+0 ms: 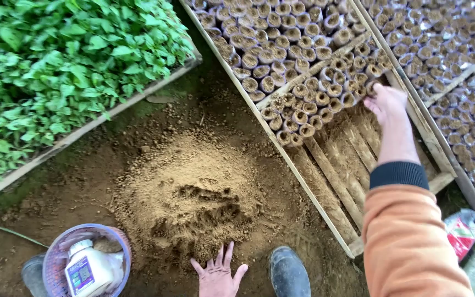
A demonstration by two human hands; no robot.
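The small soil-filled pots (303,104) stand in rows inside the wooden tray (325,212). The right hand (386,102) touches the last row, its grip hidden. Beside the tray, the left hand (217,274) lies spread on the soil heap (193,192). Placing seems in hand; next, more filling.

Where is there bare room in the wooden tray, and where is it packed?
Bare slats lie open between the filled pots and the tray's near rim, below the right hand. Beyond that, pots stand packed edge to edge.
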